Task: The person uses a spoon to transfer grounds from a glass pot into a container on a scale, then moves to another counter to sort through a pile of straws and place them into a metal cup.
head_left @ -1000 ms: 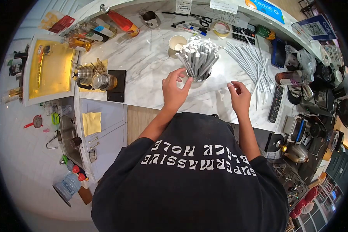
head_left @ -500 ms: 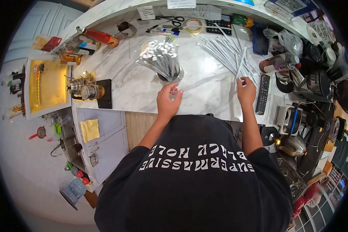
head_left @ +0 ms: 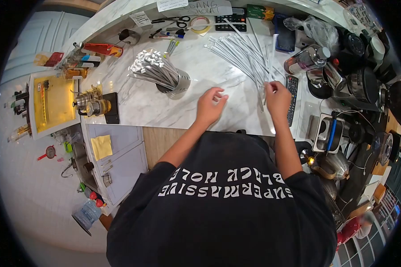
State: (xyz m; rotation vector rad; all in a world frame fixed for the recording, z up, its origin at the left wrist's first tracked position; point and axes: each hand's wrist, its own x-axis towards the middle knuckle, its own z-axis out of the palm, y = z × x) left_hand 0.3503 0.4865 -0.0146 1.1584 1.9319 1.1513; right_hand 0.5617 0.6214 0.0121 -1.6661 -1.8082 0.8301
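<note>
Many loose drinking straws (head_left: 237, 55) lie beyond both hands, mostly slanting toward the nearer right hand (head_left: 279, 101), its fingertips pinched beside them, grasp unclear; the left hand (head_left: 210, 107) is empty, loosely curled.

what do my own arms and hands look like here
Both arms come out of loose, short black sleeves that end around the elbow. The left hand and right hand are bare: no gloves, and I can make out no watch or bracelet. The black shirt has white block lettering.
</note>
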